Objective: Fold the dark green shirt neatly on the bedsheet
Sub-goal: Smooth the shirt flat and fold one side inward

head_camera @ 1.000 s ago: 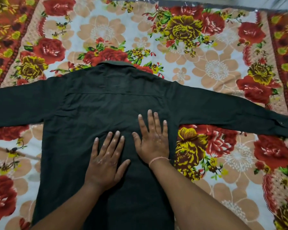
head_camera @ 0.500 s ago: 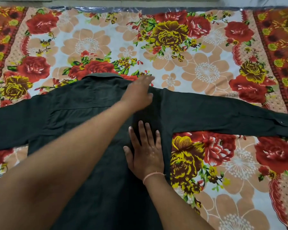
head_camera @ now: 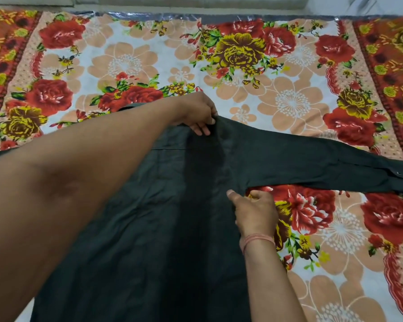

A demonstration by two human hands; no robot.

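The dark green shirt lies back-up on the floral bedsheet, its right sleeve stretched out toward the right edge. My left hand reaches across and pinches the shirt's right shoulder near the collar. My right hand grips the shirt's side edge just below the right armpit. My left forearm hides the collar and the left half of the shirt.
The bedsheet spreads wide around the shirt, with red and yellow roses on a pale ground and an orange border at the right. A pale floor strip runs along the far edge.
My left hand went from flat on the shirt's back up to the right shoulder and took hold there. My right hand slid to the side edge and closed on it.
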